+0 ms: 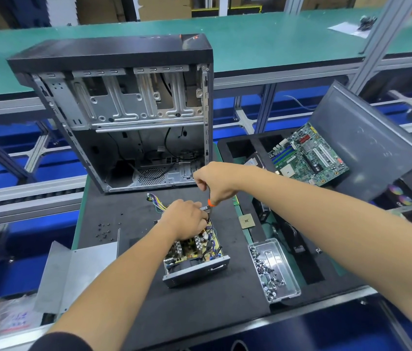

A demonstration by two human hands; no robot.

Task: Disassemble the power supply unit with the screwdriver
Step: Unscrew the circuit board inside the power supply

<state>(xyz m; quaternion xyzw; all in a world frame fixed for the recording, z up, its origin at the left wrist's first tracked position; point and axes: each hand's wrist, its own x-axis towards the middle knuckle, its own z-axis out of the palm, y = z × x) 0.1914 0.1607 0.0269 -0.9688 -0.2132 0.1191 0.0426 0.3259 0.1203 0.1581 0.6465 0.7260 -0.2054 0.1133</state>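
Observation:
The power supply unit lies open on the black mat, its circuit board and capacitors showing inside the metal housing. My left hand rests on its far end with fingers curled over the housing's edge. My right hand grips the screwdriver, an orange and black tool held upright, its tip down at the far right corner of the unit beside my left fingers. A bundle of coloured wires trails from the unit's far side.
An empty computer case stands behind the unit. A clear tray of screws sits to the right, a CPU chip near it. A motherboard and a grey panel lie at right. Loose screws and a metal cover lie at left.

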